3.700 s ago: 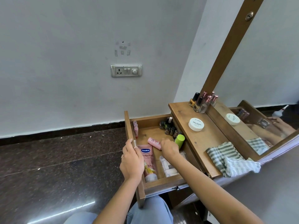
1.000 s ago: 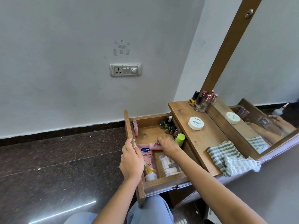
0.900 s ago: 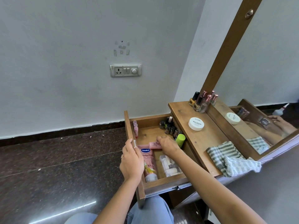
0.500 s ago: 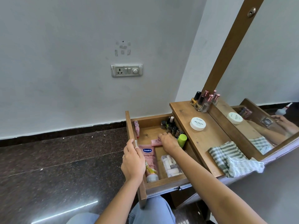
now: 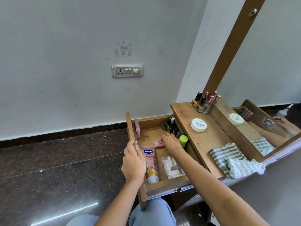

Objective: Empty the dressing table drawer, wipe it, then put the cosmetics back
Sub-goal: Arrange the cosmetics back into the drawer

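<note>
One lotion tube (image 5: 150,163) lies in the drawer (image 5: 166,187); our left hand (image 5: 133,162) grips its front, our right hand (image 5: 171,143) holds one small tube (image 5: 158,143).

Big pink tube (image 5: 150,162) lying in drawer (image 5: 166,186): blue oval logo "Vaseline" in white; under it "Gluta-Hy", rest of word cut off at tube's edge; lower down "10X" w/ tiny lines beside it, too small to read. White round tub (image 5: 198,125) on surface (image 5: 205,144): lid says "NAIL POLISH" in black caps; small word above & fine print below, not legible. Same lid in mirror (image 5: 267,141), txt reversed. Small pink tube (image 5: 158,143): dark lettering, unreadable.
</note>
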`<action>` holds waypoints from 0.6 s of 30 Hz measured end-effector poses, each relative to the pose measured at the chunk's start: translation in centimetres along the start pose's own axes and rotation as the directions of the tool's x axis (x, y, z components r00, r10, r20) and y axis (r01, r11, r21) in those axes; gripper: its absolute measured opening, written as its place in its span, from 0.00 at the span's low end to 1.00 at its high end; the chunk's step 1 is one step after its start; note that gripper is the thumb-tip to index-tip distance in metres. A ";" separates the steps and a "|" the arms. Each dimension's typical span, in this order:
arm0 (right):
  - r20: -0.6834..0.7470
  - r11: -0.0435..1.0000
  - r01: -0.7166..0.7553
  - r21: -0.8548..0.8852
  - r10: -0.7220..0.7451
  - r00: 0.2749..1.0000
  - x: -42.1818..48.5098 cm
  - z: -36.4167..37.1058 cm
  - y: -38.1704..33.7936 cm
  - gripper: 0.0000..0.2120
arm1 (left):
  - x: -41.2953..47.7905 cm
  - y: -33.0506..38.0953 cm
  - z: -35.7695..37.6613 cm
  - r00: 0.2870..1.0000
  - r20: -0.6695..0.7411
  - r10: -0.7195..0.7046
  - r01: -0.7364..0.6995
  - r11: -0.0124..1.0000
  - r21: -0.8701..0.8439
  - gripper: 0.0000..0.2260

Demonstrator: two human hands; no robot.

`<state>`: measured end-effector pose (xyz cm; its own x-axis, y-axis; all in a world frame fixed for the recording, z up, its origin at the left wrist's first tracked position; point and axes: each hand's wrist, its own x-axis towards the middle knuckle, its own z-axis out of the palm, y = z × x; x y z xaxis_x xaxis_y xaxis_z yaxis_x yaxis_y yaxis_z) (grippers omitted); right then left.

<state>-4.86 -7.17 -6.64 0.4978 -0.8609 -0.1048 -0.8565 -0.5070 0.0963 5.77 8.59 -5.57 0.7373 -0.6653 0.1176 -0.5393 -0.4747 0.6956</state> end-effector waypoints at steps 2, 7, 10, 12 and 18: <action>-0.003 1.000 0.001 0.004 -0.001 1.000 -0.1 0.0 0.0 0.18 | 0.0 0.0 0.0 1.000 0.003 0.000 0.000 1.000 0.004 0.16; -0.003 1.000 0.005 0.019 -0.005 1.000 -0.1 -0.6 -0.2 0.19 | 0.0 0.0 0.0 1.000 0.005 -0.003 0.003 1.000 0.012 0.16; -0.122 0.995 0.042 0.087 -0.031 0.992 0.0 -2.3 -0.6 0.23 | 0.1 -0.1 0.0 1.000 -0.002 0.001 -0.001 1.000 0.008 0.16; -0.236 0.983 0.058 0.175 -0.016 0.972 0.6 -4.6 0.2 0.24 | 0.0 -0.1 0.1 1.000 -0.004 0.005 -0.005 1.000 -0.001 0.16; -0.487 0.910 -0.172 0.378 0.353 0.799 3.1 -12.7 7.4 0.20 | -0.1 0.0 -0.1 1.000 -0.005 -0.003 0.003 1.000 -0.018 0.16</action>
<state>-7.97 -14.09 6.30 0.1619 -0.8871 0.4322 -0.9162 -0.2979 -0.2681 5.68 8.68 -5.51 0.7410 -0.6608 0.1196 -0.5300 -0.4660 0.7085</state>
